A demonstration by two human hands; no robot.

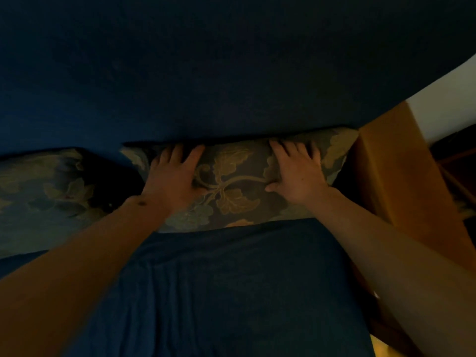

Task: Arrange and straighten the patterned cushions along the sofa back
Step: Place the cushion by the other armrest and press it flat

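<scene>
Dim shot, head view. Both hands pressed flat on one patterned cushion (231, 181) at mid-frame, which leans against the blue sofa back (206, 73) and stands on the blue seat (219, 292). Left hand (171, 176) on the cushion's left half, fingers (177, 153) spread apart and reaching to the top edge, palm down, not clamped on anything. Right hand (296, 173) on the right half, fingers (291, 150) likewise splayed, tips at or over the top edge; too dark to say if they hook behind it. Second patterned cushion (43, 191) at left of frame, separated from the first by a dark gap, looks lower and tilted. Brown wooden armrest (391, 171) just right of the pressed cushion, touching or nearly touching its right corner.

Step, as judged: patting the right-hand cushion upright against the back; left one not yet straightened.

Risks: uneven push from the two palms could skew the cushion or slide its bottom edge forward on the seat fabric, which already shows wrinkles. Pressing hard may jam the right corner against the armrest and crumple it. The gap between cushions may stay uneven if the left one is not shifted.
</scene>
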